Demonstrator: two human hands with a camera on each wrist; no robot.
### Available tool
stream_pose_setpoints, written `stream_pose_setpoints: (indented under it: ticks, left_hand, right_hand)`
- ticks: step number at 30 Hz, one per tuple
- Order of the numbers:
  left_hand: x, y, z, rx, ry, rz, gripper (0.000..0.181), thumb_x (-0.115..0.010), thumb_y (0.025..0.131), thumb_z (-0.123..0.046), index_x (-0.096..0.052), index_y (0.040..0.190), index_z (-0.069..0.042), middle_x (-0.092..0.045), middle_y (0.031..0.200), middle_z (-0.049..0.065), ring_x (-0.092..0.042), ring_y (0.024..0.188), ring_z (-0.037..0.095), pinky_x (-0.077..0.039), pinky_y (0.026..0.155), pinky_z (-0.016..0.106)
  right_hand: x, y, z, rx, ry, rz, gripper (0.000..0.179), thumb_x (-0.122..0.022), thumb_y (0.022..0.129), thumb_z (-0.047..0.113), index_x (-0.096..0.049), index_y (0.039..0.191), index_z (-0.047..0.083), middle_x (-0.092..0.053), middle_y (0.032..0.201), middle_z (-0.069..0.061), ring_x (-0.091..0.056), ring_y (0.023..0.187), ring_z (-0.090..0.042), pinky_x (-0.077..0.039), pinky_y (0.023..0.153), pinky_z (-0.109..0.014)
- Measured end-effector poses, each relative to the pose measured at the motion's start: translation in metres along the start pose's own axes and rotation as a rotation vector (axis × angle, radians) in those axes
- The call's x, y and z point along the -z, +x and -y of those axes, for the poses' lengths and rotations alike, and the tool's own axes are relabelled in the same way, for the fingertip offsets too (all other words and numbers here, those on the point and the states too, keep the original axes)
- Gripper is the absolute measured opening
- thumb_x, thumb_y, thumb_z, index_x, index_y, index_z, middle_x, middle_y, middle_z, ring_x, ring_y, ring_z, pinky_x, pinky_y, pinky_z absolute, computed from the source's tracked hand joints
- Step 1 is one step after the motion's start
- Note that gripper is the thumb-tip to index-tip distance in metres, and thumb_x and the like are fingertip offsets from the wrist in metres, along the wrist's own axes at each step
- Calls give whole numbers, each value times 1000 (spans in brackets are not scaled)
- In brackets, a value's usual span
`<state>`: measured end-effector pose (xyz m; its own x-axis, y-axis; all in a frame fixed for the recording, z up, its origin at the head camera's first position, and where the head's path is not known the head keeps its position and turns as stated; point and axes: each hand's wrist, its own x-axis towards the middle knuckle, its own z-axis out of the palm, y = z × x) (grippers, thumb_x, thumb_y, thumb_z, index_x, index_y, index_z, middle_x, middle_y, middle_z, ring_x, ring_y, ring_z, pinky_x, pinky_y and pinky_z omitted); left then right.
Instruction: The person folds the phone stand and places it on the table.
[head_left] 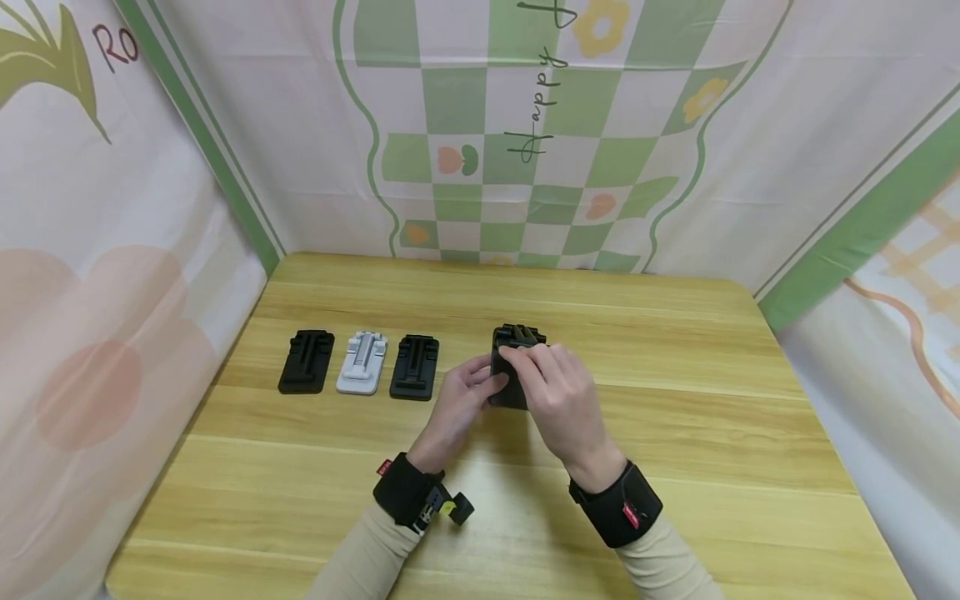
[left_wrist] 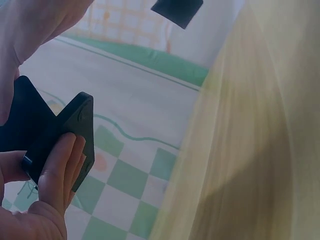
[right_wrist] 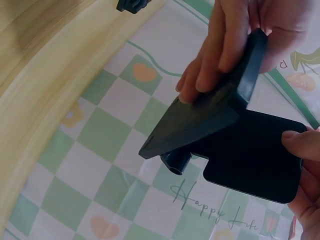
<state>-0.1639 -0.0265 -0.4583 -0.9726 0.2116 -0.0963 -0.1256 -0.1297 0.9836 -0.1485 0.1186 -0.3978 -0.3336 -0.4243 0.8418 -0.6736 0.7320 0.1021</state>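
My left hand [head_left: 461, 404] grips the thick base of a black folding phone stand [head_left: 510, 393], held up over the table. In the left wrist view its fingers lie along the outer face of the base [left_wrist: 82, 122]. My right hand [head_left: 558, 400] pinches the edge of the thin plate [right_wrist: 250, 160], thumb on one face, as the right wrist view shows. Plate and base stand apart at an angle, with a round hinge piece [right_wrist: 177, 162] at their joint. To the left lie a black folded stand [head_left: 306, 362], a white one [head_left: 362, 364] and another black one [head_left: 414, 368].
Everything lies on or above a light wooden table [head_left: 712, 400]. Patterned cloth [head_left: 300, 150] hangs along the back and both sides. A black band with a small camera [head_left: 420, 496] sits on the left wrist, another band [head_left: 618, 504] on the right.
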Motion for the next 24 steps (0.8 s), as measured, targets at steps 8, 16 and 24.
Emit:
stream_pose_setpoints:
  ticks: [8, 16, 24]
  left_hand:
    - [0, 0, -3, -9, -15, -12, 47, -64, 87, -22, -54, 131, -8, -70, 110, 9, -62, 78, 11, -47, 61, 22]
    - [1, -1, -5, -4, -25, -12, 54, -66, 87, -30, -52, 133, -6, -68, 114, 9, -62, 81, 12, -48, 65, 23]
    - [-1, -1, -9, 14, -53, -31, 55, -65, 87, -26, -49, 135, -3, -67, 115, 13, -65, 88, 14, -50, 65, 21]
  right_hand:
    - [-2, -2, 3, 25, -33, 8, 20, -54, 87, -6, -69, 98, 1, -62, 81, -10, -51, 65, -22, -47, 53, -32]
    - [-3, -4, 4, 50, -56, 6, 21, -57, 83, -7, -70, 98, 1, -61, 81, -10, -53, 66, -23, -49, 56, -32]
    - [-5, -8, 4, 89, -71, 6, 22, -58, 82, -7, -70, 100, 0, -64, 85, -11, -55, 69, -22, -48, 57, -30]
